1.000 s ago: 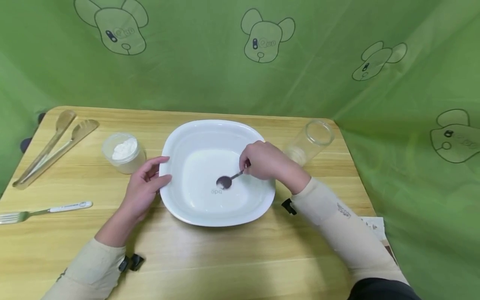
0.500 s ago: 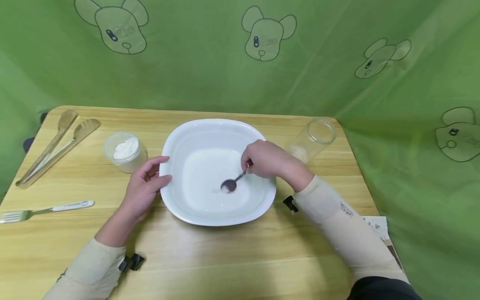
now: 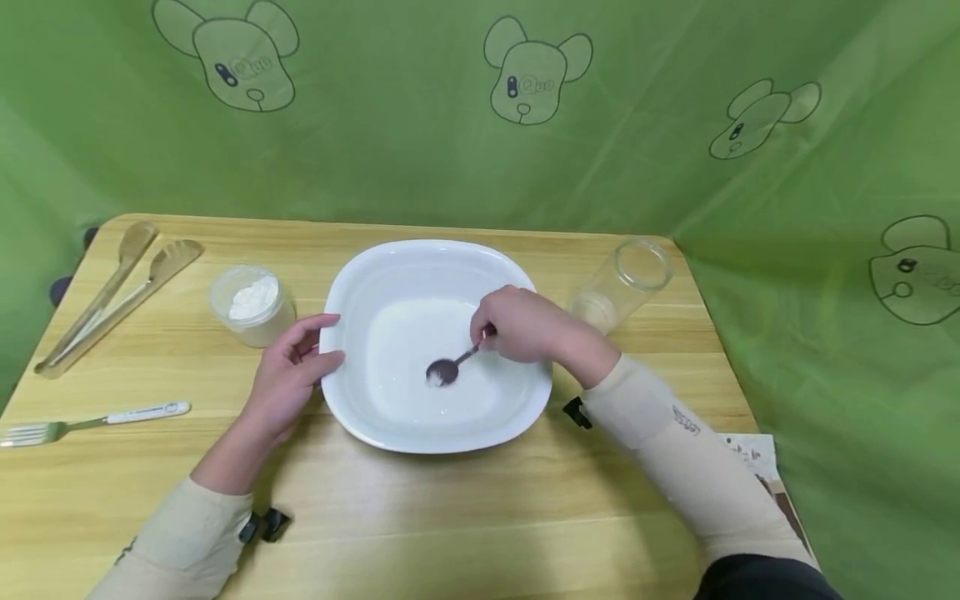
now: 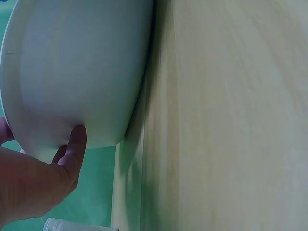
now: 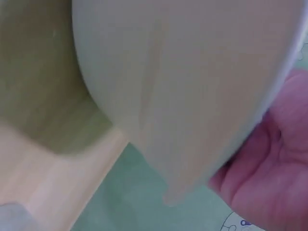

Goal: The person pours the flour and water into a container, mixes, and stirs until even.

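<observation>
A white basin with rounded corners stands on the table in the head view. My left hand grips its left rim, thumb and forefinger over the edge; in the left wrist view a fingertip presses the outer wall. Over the basin's right side, my right hand holds a small dark metal spoon by the handle. White powder or liquid shows at the tip of its bowl, which is low over the basin's bottom. From the right wrist, the basin wall hides the spoon and part of the hand.
Left of the basin is a clear tub of white powder. Metal tongs and a fork with a white handle lie farther left. A glass jar is behind my right wrist. Printed paper sits at the right edge.
The spoon first shifts a little right across the basin, then back left, my right hand moving with it. My left hand keeps its place on the rim.
</observation>
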`<action>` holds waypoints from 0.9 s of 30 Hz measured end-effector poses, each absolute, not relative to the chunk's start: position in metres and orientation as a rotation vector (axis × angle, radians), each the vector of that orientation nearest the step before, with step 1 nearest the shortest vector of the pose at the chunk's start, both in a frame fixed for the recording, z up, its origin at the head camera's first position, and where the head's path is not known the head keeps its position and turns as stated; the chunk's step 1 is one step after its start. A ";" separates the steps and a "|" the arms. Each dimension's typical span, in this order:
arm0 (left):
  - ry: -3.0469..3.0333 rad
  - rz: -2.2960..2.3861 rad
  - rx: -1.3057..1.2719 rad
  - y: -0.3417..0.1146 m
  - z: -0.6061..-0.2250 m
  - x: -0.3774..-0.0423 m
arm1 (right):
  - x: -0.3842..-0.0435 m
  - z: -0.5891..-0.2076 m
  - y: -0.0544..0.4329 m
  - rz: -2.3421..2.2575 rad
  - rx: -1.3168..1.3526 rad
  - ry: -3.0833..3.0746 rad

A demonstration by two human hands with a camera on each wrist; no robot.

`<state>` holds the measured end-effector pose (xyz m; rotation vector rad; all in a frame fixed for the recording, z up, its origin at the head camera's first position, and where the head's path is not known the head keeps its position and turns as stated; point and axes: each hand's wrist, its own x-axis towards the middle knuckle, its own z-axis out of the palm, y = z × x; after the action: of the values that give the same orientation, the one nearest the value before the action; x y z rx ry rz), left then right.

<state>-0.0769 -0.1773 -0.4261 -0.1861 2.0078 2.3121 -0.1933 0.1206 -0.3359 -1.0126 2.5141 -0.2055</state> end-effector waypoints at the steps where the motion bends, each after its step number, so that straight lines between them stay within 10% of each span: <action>1: 2.010 2.308 -0.186 -0.177 -0.426 -0.077 | -0.192 -0.336 0.121 -0.218 -1.006 2.476; 27: 2.008 2.322 -0.183 -0.178 -0.427 -0.077 | -0.202 -0.327 0.129 -0.058 -0.839 2.699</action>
<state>-0.0773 -0.1776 -0.4272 -0.1833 2.0077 2.3219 -0.2025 0.1293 -0.3272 -0.8390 2.6995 -0.0581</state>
